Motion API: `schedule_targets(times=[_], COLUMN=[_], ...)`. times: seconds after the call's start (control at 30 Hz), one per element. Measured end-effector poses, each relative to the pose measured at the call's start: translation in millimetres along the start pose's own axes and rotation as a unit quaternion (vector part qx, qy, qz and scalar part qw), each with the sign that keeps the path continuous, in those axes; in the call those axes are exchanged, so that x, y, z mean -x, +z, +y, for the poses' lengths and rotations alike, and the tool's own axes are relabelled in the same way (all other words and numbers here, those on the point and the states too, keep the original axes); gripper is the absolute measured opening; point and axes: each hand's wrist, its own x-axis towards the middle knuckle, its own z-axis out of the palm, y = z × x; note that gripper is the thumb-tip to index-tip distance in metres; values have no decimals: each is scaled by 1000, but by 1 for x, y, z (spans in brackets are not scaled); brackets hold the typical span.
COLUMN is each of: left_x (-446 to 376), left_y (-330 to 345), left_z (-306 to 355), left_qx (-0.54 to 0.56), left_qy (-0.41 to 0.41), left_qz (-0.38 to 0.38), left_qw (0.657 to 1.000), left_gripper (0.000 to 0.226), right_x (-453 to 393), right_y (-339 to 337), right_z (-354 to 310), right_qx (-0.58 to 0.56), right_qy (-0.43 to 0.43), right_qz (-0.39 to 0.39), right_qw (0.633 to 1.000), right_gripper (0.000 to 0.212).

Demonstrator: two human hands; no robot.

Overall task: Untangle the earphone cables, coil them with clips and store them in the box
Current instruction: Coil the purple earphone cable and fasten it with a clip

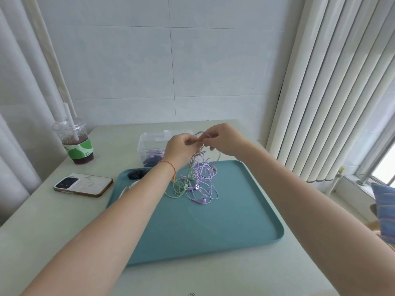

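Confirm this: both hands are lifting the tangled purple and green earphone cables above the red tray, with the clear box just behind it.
Not quite: the tray is teal blue, not red, as the head view shows. The rest holds: the left hand and right hand lift the tangled purple and green earphone cables above it, with the clear box just behind.

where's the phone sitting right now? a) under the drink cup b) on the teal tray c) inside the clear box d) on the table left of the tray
d: the phone lies flat on the table, just off the left edge of the teal tray, in front of the drink cup and apart from the clear box.
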Motion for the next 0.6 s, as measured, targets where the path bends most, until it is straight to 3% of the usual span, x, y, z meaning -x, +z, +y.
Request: schedule_targets(times=[0.17,0.27,0.37,0.47,0.6], left_x=[5,8,12,16,15], left_y=[2,3,5,4,0], left_z=[0,-5,-12,-15,-8], left_qx=[-8,-36,-71,-35,29], left_qy=[-21,-45,-49,-48,-71], left_qz=[-46,-96,-139,-136,-138], left_qw=[999,994,987,989,988], left_gripper=[6,13,10,11,29], right_x=[-2,-4,-4,-3,-2], right_y=[2,7,12,15,17], right_z=[-4,-4,-6,-9,-9], right_qx=[164,201,147,45,-35], right_qy=[-9,-12,-19,-32,-44], right_qz=[19,26,53,115,180], right_qw=[986,979,988,992,982], right_gripper=[17,20,19,19,13])
